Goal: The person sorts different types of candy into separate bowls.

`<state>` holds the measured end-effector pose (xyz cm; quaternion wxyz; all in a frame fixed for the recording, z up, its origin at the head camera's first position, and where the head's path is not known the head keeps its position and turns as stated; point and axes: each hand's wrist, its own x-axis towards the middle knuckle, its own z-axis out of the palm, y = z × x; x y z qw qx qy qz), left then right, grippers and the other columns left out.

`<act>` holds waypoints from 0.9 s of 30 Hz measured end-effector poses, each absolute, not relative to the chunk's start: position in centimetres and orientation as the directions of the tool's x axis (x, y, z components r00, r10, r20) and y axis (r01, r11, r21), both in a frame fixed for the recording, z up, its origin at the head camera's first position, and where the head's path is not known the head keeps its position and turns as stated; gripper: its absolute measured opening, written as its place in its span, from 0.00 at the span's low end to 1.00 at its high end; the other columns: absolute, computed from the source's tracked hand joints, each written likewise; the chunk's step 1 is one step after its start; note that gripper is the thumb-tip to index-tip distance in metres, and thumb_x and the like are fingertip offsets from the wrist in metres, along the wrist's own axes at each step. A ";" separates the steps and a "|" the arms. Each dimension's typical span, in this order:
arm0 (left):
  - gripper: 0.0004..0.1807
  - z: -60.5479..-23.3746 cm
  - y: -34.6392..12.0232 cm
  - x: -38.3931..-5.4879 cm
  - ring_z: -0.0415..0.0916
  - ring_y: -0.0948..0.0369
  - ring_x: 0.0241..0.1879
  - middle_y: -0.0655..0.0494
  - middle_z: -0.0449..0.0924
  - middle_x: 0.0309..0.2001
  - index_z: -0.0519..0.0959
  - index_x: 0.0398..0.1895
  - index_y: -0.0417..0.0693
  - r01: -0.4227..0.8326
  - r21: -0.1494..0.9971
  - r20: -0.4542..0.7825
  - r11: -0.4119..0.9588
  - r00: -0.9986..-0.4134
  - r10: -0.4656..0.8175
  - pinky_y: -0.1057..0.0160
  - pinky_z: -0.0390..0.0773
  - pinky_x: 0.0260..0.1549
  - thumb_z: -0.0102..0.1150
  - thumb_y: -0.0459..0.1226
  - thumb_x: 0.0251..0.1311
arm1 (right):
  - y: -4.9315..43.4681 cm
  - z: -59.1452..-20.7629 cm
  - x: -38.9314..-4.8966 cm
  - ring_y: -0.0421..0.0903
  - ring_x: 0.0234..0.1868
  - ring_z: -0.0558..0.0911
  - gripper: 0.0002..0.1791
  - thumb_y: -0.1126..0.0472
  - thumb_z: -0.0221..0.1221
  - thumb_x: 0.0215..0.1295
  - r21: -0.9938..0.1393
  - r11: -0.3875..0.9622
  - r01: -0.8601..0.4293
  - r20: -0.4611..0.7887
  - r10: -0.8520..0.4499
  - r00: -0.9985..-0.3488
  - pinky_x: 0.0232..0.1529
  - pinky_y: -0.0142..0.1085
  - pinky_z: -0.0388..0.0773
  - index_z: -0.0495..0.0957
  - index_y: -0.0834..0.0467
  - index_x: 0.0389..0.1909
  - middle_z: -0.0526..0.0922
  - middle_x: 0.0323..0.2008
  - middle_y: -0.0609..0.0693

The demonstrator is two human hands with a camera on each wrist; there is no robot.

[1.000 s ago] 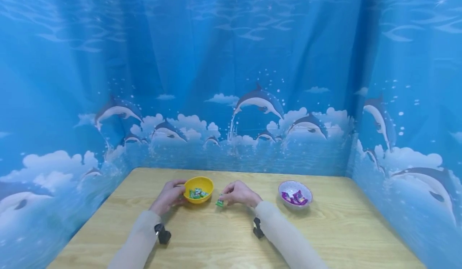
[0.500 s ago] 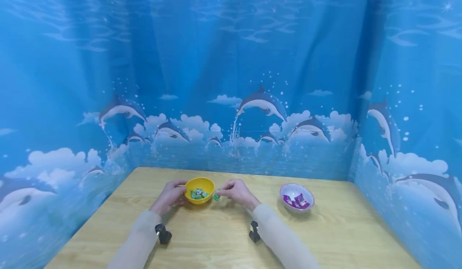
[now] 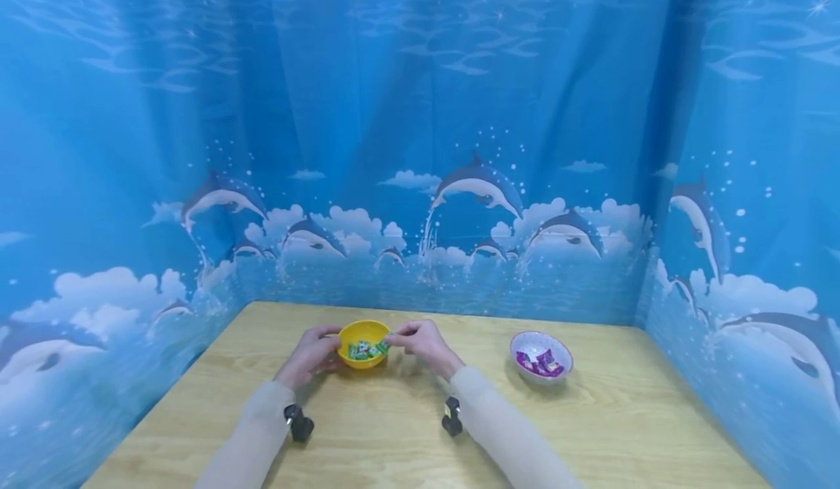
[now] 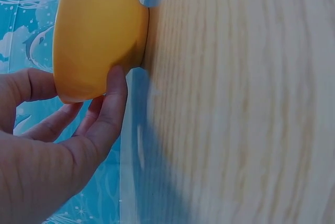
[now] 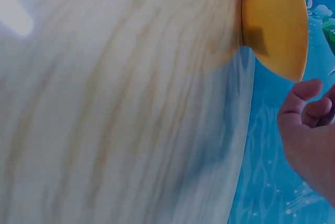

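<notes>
My left hand [image 3: 308, 356] holds the side of a yellow bowl [image 3: 364, 364] on the table. In the left wrist view its fingers and thumb rest around the bowl's wall [image 4: 97, 30] and rim. Several green wrapped candies [image 3: 362, 350] lie inside the bowl. My right hand [image 3: 423, 345] is at the bowl's right rim, thumb and fingers pinching one green wrapped candy [image 5: 329, 32] above the opening. In the head view this candy overlaps the rim, close over the others. The right wrist view cuts off part of that hand.
A white bowl [image 3: 539, 337] with a purple-tinted rim stands to the right, with purple wrapped candies [image 3: 547, 362] in it. Both bowls are on a light wooden table [image 3: 394, 438]. A blue dolphin-print curtain [image 3: 367, 110] encloses the back and sides.
My right hand has lifted the green candy from beside the yellow bowl and moved it left over the rim. The left hand keeps its hold on the bowl.
</notes>
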<state>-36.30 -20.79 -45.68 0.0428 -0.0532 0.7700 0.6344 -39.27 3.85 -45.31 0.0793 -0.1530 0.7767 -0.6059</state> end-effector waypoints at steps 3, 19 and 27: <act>0.28 -45.8 -20.8 -36.4 0.78 0.46 0.52 0.30 0.70 0.61 0.66 0.66 0.35 -0.138 0.972 -0.134 0.188 -0.990 -0.032 0.52 0.85 0.45 0.48 0.29 0.60 | 3.5 -45.4 -39.3 0.54 0.48 0.83 0.14 0.52 0.69 0.56 -0.967 0.208 -0.147 0.071 -0.334 -0.940 0.50 0.48 0.81 0.87 0.57 0.39 0.88 0.38 0.48; 0.29 -45.7 -20.8 -36.5 0.78 0.46 0.52 0.30 0.69 0.61 0.66 0.66 0.34 -0.147 0.972 -0.143 0.182 -0.989 -0.034 0.52 0.84 0.46 0.47 0.28 0.59 | 1.2 -45.9 -38.6 0.43 0.43 0.81 0.14 0.54 0.69 0.57 -0.969 0.233 -0.085 0.019 -0.274 -0.962 0.50 0.44 0.81 0.87 0.59 0.41 0.87 0.42 0.51; 0.28 -45.7 -21.0 -36.3 0.76 0.44 0.55 0.30 0.69 0.62 0.65 0.67 0.35 -0.151 0.968 -0.144 0.199 -0.988 -0.045 0.52 0.84 0.46 0.47 0.29 0.60 | 2.3 -46.3 -38.6 0.49 0.50 0.81 0.18 0.51 0.64 0.63 -0.984 0.168 -0.066 0.021 -0.255 -0.967 0.49 0.46 0.82 0.84 0.59 0.47 0.85 0.47 0.52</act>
